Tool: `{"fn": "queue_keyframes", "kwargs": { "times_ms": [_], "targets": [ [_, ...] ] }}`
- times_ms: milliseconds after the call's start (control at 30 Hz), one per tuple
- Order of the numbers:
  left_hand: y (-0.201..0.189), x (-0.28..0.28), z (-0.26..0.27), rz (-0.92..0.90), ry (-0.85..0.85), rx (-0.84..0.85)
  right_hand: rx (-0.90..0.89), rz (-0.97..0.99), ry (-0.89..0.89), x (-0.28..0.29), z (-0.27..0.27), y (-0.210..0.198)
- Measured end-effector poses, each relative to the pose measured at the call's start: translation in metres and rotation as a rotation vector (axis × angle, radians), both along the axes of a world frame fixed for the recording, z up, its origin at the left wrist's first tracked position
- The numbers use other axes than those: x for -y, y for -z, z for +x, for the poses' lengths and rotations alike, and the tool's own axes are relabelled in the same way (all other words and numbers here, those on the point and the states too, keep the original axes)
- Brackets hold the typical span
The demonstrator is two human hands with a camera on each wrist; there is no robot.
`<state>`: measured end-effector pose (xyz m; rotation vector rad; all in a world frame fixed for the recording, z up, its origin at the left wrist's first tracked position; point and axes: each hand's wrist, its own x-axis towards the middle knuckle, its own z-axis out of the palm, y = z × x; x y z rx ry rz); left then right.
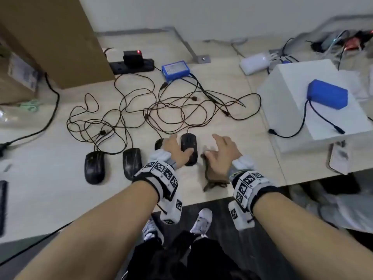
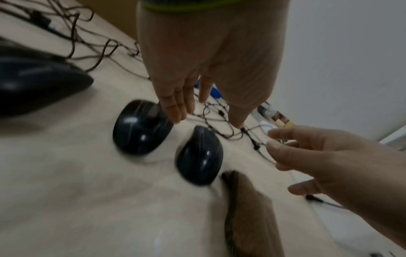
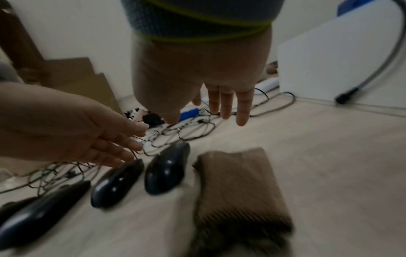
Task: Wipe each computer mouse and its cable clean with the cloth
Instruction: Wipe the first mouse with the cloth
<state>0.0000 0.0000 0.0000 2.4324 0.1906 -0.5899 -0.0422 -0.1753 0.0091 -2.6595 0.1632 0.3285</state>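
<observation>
4 black plastic computer mice lie in a row along the near edge of the pale wooden desk [image 1: 50, 199], each with its long axis running away from the person and its thin black cable trailing off the far end into 1 loose tangle of cables [image 1: 141, 110]. From the left, the first mouse [image 1: 94, 167] and the second mouse [image 1: 132, 163] lie well clear of both hands. The third mouse [image 1: 159, 144] is mostly hidden in the head view beneath the left hand [image 1: 174, 151], which hovers with straight, relaxed fingers, gripping nothing. The left wrist view suggests the fingertips are just above it and not yet touching. The fourth mouse [image 1: 188, 150] lies between the 2 hands, with the left thumb across its near part.

Just right of that mouse is 1 folded brown ribbed cloth [image 1: 215, 174], its long axis also running away from the person. The right hand [image 1: 223, 154] hangs directly over its far end, fingers spread and loose, holding nothing. Whether the palm already touches the fabric I cannot tell.

So the cloth is straight below the right hand, and the left is nearer the third and fourth mice. Probably, the right picks up the cloth while the left steadies 1 mouse.
</observation>
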Motion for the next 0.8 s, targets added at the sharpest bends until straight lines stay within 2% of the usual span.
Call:
{"fn": "queue_keyframes", "kwargs": {
  "times_ms": [133,233,467,533,633,800],
  "targets": [
    [0.024,0.024,-0.02,0.089,-0.086,-0.031,-0.234,-0.088,0.088,0.026,-0.02,0.023],
    [0.035,0.045,-0.025,0.095,-0.139,-0.017,-0.287,-0.11,0.16,0.032,-0.029,0.04],
    [0.045,0.063,-0.017,0.231,-0.164,-0.016,-0.349,0.117,0.404,0.029,-0.017,0.054],
    [0.042,0.058,-0.011,0.2,-0.164,-0.058,-0.4,0.198,0.484,0.03,-0.006,0.054],
    [0.029,0.043,-0.001,0.083,-0.164,-0.069,-0.375,0.393,0.592,0.028,0.007,0.042],
    [-0.008,0.013,0.014,-0.186,-0.155,0.042,-0.304,0.38,0.477,0.019,0.029,0.009]
  ]
}}
